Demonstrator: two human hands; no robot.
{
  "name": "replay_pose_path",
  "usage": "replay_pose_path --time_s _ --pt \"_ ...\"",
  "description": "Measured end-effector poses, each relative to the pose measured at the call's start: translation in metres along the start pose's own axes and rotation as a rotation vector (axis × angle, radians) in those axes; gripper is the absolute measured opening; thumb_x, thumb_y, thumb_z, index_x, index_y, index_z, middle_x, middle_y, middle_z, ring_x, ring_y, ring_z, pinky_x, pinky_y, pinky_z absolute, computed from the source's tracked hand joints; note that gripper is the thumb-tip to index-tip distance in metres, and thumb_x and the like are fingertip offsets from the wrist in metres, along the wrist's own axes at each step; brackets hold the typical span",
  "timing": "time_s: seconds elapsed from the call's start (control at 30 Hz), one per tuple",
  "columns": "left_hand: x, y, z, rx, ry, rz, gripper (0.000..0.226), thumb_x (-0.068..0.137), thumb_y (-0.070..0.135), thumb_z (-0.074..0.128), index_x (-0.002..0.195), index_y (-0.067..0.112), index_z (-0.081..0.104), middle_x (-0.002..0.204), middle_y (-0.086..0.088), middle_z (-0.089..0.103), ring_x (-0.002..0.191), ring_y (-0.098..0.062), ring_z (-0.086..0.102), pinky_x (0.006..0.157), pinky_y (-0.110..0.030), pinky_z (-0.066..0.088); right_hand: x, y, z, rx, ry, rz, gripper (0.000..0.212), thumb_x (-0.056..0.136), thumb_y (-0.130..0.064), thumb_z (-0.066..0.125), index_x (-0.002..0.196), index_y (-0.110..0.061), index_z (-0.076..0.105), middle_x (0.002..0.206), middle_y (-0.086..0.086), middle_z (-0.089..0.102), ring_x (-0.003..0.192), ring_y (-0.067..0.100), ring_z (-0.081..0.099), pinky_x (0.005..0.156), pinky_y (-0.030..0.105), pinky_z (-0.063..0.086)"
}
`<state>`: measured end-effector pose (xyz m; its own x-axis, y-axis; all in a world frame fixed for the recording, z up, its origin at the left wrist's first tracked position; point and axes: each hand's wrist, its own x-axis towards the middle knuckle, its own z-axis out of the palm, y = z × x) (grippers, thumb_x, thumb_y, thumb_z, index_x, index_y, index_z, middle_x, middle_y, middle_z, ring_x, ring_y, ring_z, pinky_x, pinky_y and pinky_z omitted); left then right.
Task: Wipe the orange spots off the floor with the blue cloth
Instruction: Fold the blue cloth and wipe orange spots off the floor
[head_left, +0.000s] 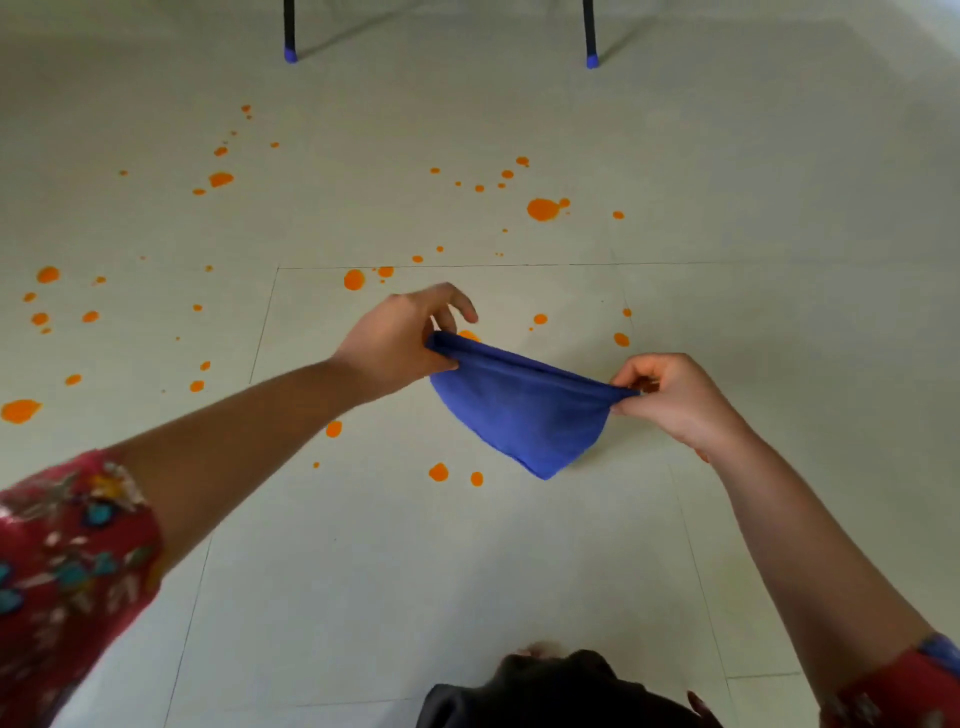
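Pale grey-green tile made up the floor (467, 571) that filled almost all of my view, and it was spattered with orange spots (543, 209) from the far left edge across to the right, thickest beyond the hands and thinner close in. Two dark furniture legs (289, 31) with blue feet stood at the far end, well apart from the mess. Below them, both bare forearms reached forward out of red patterned sleeves (67, 571). Between the hands hung the blue cloth (519, 410), folded over and pulled taut along its upper edge, its lower point sagging toward the floor; I could not tell whether that point touched the tile. The left hand (400, 343) pinched one end of the fold between thumb and curled fingers (457, 304), the outer ones standing loose, and the right hand (675, 397) was closed tight on the other end. As I judged it, no wiping had begun: every spot I could see was crisp and unsmeared, so this was the step of readying the cloth. The next move, I reckoned, called for bunching the cloth into one palm, pressing it flat on the nearest marks, such as the pair (439, 473) just beside its hanging point, and scrubbing outward from there.
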<state>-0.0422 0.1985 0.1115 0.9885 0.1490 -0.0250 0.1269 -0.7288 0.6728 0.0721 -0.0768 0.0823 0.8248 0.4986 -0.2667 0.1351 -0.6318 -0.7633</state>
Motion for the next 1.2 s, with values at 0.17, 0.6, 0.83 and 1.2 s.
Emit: replay_pose_path --time_s 0.17,0.6,0.83,1.2 --pt "-0.024 -0.004 0.044 0.116 0.120 0.158 0.025 0.068 0.004 0.060 0.082 0.024 0.066 0.082 0.009 0.060 0.077 -0.010 0.052 0.062 -0.031 0.047 -0.024 0.014 -0.015 -0.045 0.058 -0.184 0.043 0.064 0.018 0.061 0.064 -0.025 0.058 0.069 -0.018 0.063 0.072 0.003 0.057 0.070 0.015 0.040" --pt "-0.139 -0.100 0.090 0.302 -0.489 -0.018 0.053 0.088 0.038 0.062 0.137 0.031 0.043 0.141 0.012 0.045 0.130 -0.011 0.041 0.107 -0.027 0.030 -0.049 0.100 0.162 -0.585 0.028 0.160 0.066 0.090 -0.063 0.035 0.149 -0.037 0.026 0.162 0.008 0.012 0.146 0.042 0.009 0.111 0.064 0.015" --pt "-0.198 -0.162 0.090 0.341 -0.189 -0.373 0.083 0.084 0.052 0.059 0.151 0.022 0.019 0.160 0.002 0.013 0.147 -0.020 0.013 0.117 -0.041 0.020 -0.062 0.141 0.194 -0.918 -0.099 -0.118 0.058 0.098 -0.043 0.019 0.154 -0.028 0.012 0.162 0.004 0.010 0.145 0.038 0.019 0.107 0.064 0.028" --pt "-0.232 -0.195 0.094 0.339 -0.150 -0.430 0.092 0.080 0.076 0.026 0.152 0.026 -0.003 0.160 0.008 -0.004 0.148 -0.012 -0.005 0.119 -0.042 0.007 -0.058 0.120 0.231 -0.954 -0.132 -0.418 0.058 0.098 -0.049 0.026 0.153 -0.032 0.016 0.161 0.003 0.018 0.146 0.034 0.023 0.113 0.058 0.017"
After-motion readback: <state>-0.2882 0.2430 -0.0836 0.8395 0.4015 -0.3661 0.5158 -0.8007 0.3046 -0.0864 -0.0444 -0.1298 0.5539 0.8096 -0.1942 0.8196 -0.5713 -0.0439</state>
